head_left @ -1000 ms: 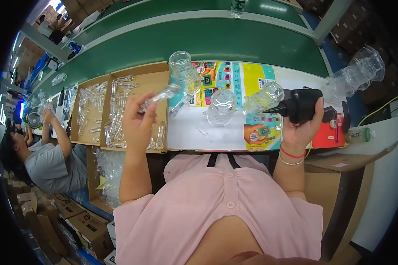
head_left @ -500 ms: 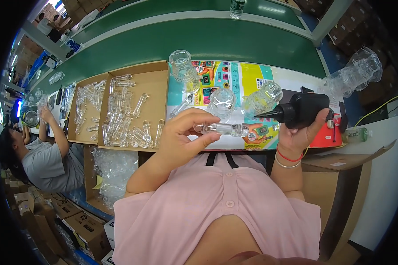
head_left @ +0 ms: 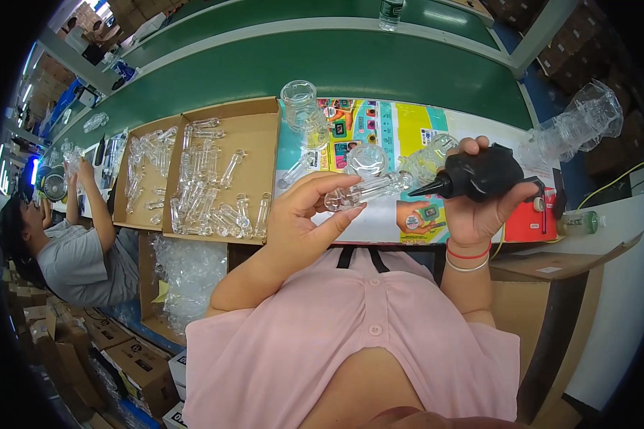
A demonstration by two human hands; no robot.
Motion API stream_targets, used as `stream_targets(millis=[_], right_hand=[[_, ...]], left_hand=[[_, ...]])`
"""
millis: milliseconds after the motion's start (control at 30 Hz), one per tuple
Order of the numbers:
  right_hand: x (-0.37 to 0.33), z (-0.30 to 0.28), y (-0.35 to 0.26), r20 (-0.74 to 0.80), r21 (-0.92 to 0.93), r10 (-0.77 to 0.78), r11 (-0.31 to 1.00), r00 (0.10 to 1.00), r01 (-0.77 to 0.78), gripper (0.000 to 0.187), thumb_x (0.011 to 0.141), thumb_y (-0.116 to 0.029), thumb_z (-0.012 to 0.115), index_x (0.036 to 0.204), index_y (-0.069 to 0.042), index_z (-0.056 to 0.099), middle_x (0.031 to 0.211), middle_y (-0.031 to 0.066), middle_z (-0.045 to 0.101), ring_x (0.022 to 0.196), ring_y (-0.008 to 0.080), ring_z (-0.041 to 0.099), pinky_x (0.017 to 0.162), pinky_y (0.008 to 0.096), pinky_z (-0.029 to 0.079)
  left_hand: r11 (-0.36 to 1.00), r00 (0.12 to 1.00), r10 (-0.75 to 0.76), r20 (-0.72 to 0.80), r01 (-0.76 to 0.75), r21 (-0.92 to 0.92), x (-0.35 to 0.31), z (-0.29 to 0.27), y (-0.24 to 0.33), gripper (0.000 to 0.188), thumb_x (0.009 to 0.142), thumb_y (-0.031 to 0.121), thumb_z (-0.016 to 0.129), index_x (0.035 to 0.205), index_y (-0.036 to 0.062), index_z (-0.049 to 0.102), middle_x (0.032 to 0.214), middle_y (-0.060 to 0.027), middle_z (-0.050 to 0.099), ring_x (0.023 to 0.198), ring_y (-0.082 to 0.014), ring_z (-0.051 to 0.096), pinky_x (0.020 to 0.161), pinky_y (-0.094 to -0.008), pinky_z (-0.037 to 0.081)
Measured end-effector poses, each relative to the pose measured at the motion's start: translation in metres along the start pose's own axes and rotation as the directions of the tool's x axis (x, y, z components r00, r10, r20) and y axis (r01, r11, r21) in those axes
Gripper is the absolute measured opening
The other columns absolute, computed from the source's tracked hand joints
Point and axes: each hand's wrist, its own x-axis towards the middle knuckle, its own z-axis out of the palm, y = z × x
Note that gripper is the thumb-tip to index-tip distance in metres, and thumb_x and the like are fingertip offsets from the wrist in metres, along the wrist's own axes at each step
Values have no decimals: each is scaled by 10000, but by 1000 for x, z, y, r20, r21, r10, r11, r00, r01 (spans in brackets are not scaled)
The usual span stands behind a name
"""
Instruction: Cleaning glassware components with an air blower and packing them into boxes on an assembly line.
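Observation:
My left hand (head_left: 304, 214) pinches one end of a clear plastic handle (head_left: 372, 189), a tube with a knob at its tip. My right hand (head_left: 479, 207) is wrapped round a black glue bottle (head_left: 483, 174). The bottle lies on its side, its pointed nozzle (head_left: 429, 188) aimed left and close to the handle's free end; whether they touch I cannot tell. Behind the hands stand a clear cup-like part (head_left: 366, 161), another clear part (head_left: 431, 159) half hidden by the bottle, and a taller clear vessel (head_left: 300, 107). A loose clear handle (head_left: 297, 170) lies on the mat.
Left of the printed mat (head_left: 386, 118), cardboard trays (head_left: 254, 132) hold several clear handles. Wrapped clear vessels (head_left: 576, 129) lie at the right near a green-tinted bottle (head_left: 581, 223). A box of plastic bags (head_left: 189, 275) sits below the trays. A co-worker (head_left: 82, 250) is at far left.
The handle has tilted, its free end rising toward the nozzle. My right hand has shifted slightly left and turned the glue bottle a little.

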Motion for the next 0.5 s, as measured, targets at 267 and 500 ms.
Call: stream_targets(millis=[267, 500], right_hand=[[-3, 11, 6, 21, -306, -140, 942, 990, 139, 490, 815, -320, 527, 1141, 30, 421, 1089, 186, 487, 1004, 262, 495, 890, 369, 418], [-5, 28, 13, -94, -384, -160, 916, 983, 112, 495, 805, -268, 513, 1177, 43, 414, 1079, 207, 519, 1003, 267, 528, 860, 368, 450]], left_hand=[[972, 980, 195, -42, -188, 139, 0, 5, -1, 357, 688, -24, 683, 1033, 25, 603, 983, -103, 591, 838, -139, 579, 641, -218, 477], [949, 951, 296, -91, -282, 143, -1, 4, -3, 362, 668, -20, 700, 1014, 18, 603, 961, -104, 609, 784, -134, 575, 586, -211, 453]])
